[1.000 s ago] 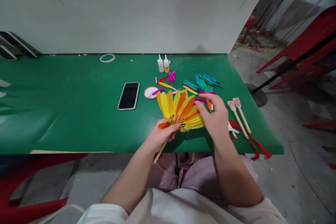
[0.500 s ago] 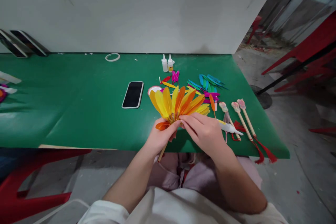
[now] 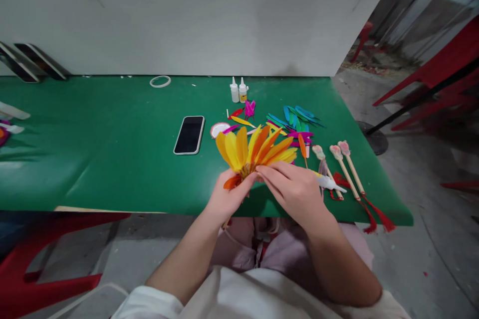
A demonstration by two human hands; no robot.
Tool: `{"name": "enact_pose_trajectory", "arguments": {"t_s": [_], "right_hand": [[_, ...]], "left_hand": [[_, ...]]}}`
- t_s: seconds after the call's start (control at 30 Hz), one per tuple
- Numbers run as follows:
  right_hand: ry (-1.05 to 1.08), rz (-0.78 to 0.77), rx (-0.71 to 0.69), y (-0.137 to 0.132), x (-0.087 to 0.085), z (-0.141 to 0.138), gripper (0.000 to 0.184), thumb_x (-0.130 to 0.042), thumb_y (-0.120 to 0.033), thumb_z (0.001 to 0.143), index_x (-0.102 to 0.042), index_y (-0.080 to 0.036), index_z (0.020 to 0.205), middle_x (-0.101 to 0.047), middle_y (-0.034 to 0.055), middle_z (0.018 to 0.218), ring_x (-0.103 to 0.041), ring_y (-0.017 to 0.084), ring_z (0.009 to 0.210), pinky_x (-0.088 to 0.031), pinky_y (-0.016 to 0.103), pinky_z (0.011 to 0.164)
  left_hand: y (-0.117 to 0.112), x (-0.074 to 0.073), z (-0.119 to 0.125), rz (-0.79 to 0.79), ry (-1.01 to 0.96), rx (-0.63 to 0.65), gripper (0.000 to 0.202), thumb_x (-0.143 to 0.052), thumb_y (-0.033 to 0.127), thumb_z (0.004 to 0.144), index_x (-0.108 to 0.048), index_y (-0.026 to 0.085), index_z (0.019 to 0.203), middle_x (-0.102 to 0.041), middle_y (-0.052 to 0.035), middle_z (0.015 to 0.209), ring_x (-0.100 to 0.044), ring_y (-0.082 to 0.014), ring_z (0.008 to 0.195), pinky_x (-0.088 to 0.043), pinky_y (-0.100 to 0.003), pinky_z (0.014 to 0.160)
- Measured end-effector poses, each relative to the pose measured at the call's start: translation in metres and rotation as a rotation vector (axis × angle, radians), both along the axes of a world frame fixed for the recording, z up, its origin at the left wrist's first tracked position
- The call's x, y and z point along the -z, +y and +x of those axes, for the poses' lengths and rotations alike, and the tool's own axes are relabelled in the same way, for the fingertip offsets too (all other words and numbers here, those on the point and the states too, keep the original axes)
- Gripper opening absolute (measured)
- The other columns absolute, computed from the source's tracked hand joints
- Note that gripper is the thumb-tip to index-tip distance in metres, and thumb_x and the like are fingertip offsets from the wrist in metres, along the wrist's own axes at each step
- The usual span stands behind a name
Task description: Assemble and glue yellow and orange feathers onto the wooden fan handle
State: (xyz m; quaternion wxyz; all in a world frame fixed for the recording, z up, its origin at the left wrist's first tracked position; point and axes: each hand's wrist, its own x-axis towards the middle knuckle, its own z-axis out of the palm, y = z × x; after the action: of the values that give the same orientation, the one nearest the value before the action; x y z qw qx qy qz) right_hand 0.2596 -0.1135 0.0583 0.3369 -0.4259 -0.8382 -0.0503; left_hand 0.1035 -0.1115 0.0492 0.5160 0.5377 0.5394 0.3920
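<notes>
Clearly, the left hand [image 3: 227, 197] grips the feather fan [image 3: 242, 145] at its base above the counter [image 3: 119, 159], near the near edge; the right hand [image 3: 297, 190] has its fingers bunched there, whether pinching a quill I cannot tell. A wide green stretch runs left of the phone [image 3: 189, 135]; tasselled sticks [image 3: 346, 172] lie toward the right edge. The hands partly hide the handle [image 3: 225, 224] and a white-tipped tube [image 3: 329, 183].

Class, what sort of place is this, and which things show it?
Probably a craft workshop, judging by the yellow-and-orange feather fan, loose coloured feathers and white squeeze bottles.
</notes>
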Motion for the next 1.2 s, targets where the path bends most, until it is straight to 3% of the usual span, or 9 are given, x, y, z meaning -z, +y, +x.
{"name": "enact_pose_trajectory", "arguments": {"t_s": [0.27,0.63,0.77,0.87,1.0,1.1,1.2], "right_hand": [[-0.014,-0.001,-0.026,-0.002,0.0,0.001,0.02,-0.05,-0.017,0.086,-0.066,-0.015,0.098,-0.068,0.0053,0.078,-0.063,0.013,0.071,-0.045,0.023,0.064],[-0.031,0.008,-0.014,-0.001,0.0,-0.001,0.02,-0.051,-0.017,0.086,-0.067,-0.015,0.098,-0.068,0.0056,0.077,-0.063,0.013,0.07,-0.045,0.023,0.064],[0.08,-0.018,-0.044,-0.002,0.002,-0.001,0.019,-0.051,-0.017,0.085,-0.066,-0.016,0.097,-0.069,0.0049,0.08,-0.063,0.013,0.071,-0.046,0.023,0.065],[0.218,-0.114,-0.077,-0.001,0.003,-0.002,0.018,-0.05,-0.02,0.086,-0.066,-0.018,0.094,-0.07,0.0042,0.083,-0.063,0.012,0.074,-0.046,0.022,0.069],[0.195,-0.392,0.003,0.004,0.014,-0.012,0.024,-0.05,-0.034,0.086,-0.067,-0.02,0.077,-0.067,0.0018,0.071,-0.061,0.012,0.065,-0.042,0.022,0.059],[0.135,-0.591,0.035,0.009,0.026,-0.027,0.027,-0.053,-0.042,0.083,-0.066,-0.02,0.075,-0.067,0.0015,0.07,-0.061,0.013,0.064,-0.039,0.023,0.058],[0.18,-0.739,0.017,0.012,0.036,-0.039,0.021,-0.056,-0.037,0.081,-0.064,-0.02,0.071,-0.066,0.0004,0.067,-0.058,0.012,0.058,-0.037,0.021,0.054]], "left_hand": [[0.001,0.002,0.0,-0.091,-0.026,-0.031,0.033,-0.06,0.038,0.071,-0.048,0.016,0.051,-0.042,0.0049,0.037,-0.039,-0.0058,0.034,-0.028,-0.018,0.036],[0.0,0.002,0.002,-0.081,-0.033,-0.025,0.037,-0.058,0.037,0.073,-0.045,0.015,0.047,-0.041,0.0048,0.036,-0.038,-0.0052,0.034,-0.028,-0.017,0.036],[0.002,0.006,0.001,-0.081,-0.087,-0.014,0.04,-0.058,0.035,0.075,-0.045,0.014,0.043,-0.041,0.0041,0.036,-0.039,-0.0049,0.035,-0.029,-0.017,0.037],[0.007,0.014,0.0,-0.099,-0.235,-0.073,0.034,-0.06,0.035,0.075,-0.054,0.013,0.05,-0.05,0.0021,0.042,-0.046,-0.0069,0.039,-0.036,-0.018,0.039],[0.015,0.02,0.001,-0.112,-0.498,-0.22,0.024,-0.066,0.034,0.072,-0.065,0.011,0.082,-0.07,-0.0056,0.075,-0.064,-0.0133,0.061,-0.052,-0.024,0.06],[0.019,0.019,0.004,-0.103,-0.581,-0.274,0.032,-0.067,0.034,0.071,-0.064,0.012,0.095,-0.071,-0.01,0.09,-0.067,-0.0176,0.076,-0.053,-0.03,0.073],[0.02,0.019,0.005,-0.099,-0.569,-0.262,0.035,-0.067,0.035,0.07,-0.064,0.012,0.097,-0.071,-0.0111,0.093,-0.067,-0.02,0.083,-0.052,-0.031,0.078]]}}
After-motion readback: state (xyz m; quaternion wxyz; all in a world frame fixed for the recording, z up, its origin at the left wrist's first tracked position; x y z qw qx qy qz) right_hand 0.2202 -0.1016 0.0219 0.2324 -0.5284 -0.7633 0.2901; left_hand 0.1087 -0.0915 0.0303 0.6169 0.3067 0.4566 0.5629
